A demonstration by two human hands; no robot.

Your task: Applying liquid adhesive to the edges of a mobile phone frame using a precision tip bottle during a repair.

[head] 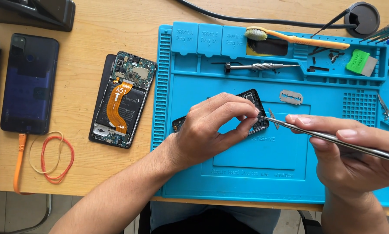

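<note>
Meanwhile left hand (211, 125) pinches black frame (256, 100), right hand (346, 147) grips tweezers (315, 134); razor blade (291, 97), opened phone (123, 99) nearby.

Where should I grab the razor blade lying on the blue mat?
Judging by its pose, pinch the razor blade by its two short ends, coming from above: it lies flat on the blue mat, its long edges are the sharp ones, and nothing crowds it.
</note>
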